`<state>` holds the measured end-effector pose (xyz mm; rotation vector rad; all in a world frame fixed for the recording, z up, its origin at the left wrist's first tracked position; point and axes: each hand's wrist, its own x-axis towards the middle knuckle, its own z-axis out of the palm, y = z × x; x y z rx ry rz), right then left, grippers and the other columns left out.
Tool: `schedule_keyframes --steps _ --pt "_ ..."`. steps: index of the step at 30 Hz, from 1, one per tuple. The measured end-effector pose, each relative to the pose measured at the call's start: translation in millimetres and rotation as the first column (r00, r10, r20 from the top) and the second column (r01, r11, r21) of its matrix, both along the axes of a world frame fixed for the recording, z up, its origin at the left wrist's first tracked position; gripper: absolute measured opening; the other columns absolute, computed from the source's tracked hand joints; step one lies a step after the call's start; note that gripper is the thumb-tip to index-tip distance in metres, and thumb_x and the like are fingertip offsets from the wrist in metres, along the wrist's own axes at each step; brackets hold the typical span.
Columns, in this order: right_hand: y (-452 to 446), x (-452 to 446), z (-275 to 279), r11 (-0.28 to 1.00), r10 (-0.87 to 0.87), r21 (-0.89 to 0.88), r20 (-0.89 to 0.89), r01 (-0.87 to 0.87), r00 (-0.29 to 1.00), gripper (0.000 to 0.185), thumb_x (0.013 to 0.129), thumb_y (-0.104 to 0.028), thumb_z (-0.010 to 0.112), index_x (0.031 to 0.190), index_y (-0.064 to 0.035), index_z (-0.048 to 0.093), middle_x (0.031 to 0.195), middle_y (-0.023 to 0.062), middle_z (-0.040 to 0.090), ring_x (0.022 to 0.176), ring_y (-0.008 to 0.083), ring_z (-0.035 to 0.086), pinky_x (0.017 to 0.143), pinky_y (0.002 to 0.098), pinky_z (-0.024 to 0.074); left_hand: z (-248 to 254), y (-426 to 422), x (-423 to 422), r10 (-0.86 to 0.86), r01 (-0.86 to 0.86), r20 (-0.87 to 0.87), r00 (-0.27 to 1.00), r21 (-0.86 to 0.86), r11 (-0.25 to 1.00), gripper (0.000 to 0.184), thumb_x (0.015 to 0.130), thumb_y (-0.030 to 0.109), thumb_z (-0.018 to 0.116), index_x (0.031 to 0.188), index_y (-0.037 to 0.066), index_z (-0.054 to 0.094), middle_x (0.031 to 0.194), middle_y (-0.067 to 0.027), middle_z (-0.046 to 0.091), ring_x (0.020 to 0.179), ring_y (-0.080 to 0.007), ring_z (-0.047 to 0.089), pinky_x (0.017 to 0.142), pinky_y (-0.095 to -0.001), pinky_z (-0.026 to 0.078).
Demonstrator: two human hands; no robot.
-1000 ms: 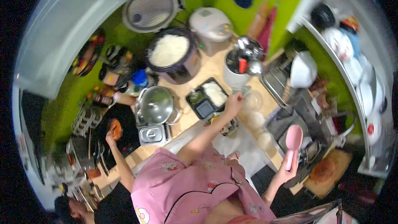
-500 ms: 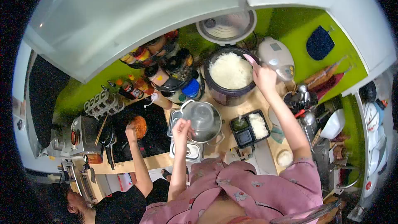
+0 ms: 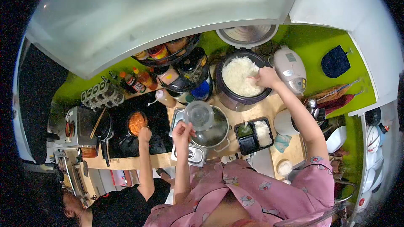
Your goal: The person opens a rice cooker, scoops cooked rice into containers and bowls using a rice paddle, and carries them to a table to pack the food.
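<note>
No text readable; bottle label and pale appliance panel too small to read.

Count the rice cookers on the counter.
2: the open cooker, beneath the right hand, and the closed cooker, just right of it. No others show.

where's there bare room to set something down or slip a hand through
Bare counter shows between the rice cooker and the black tray, with another strip right of the teal item. The cooktop has a bare stretch right of the red food. Left of the rice cooker, containers and bottles stand crowded.
</note>
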<state>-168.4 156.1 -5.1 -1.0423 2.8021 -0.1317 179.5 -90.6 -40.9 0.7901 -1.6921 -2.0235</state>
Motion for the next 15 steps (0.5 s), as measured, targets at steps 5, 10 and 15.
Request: schedule_keyframes --steps 5,10,15 --pt "-18.4 13.7 -18.6 0.956 -0.194 -0.179 0.207 0.231 0.959 0.028 0.060 -0.033 0.075 0.076 -0.0093 0.075 0.079 0.0175 0.070 0.074 0.0322 0.069 0.073 0.0393 0.0562 5.1 -0.7 -17.5 -0.014 0.014 -0.013 1.000 0.014 1.000 0.025 0.093 0.014 0.063 0.072 0.009 0.051 0.064 -0.0033 0.062 0.050 -0.0081 0.058 0.040 -0.0173 0.031" --pt "-46.3 0.2 -52.5 0.921 -0.344 -0.083 0.288 0.381 0.894 0.041 0.066 -0.045 0.073 0.065 -0.0046 0.072 0.068 0.0174 0.068 0.066 0.0258 0.069 0.066 0.0382 0.0555 14.7 -9.4 -28.0 -0.010 0.011 -0.059 0.998 0.004 1.000 0.024 0.093 0.014 0.063 0.072 0.008 0.052 0.064 -0.0035 0.062 0.050 -0.0085 0.059 0.041 -0.0181 0.032" --pt "-49.4 -2.1 -32.3 0.892 -0.306 -0.110 0.566 0.438 0.765 0.037 0.068 -0.041 0.074 0.056 -0.0058 0.069 0.056 0.0113 0.064 0.049 0.0184 0.063 0.053 0.0334 0.0519 17.1 -13.8 -28.8 0.057 -0.054 -0.068 0.996 0.034 0.998 0.023 0.093 0.013 0.062 0.073 0.007 0.053 0.064 -0.0036 0.063 0.051 -0.0088 0.058 0.041 -0.0183 0.032"
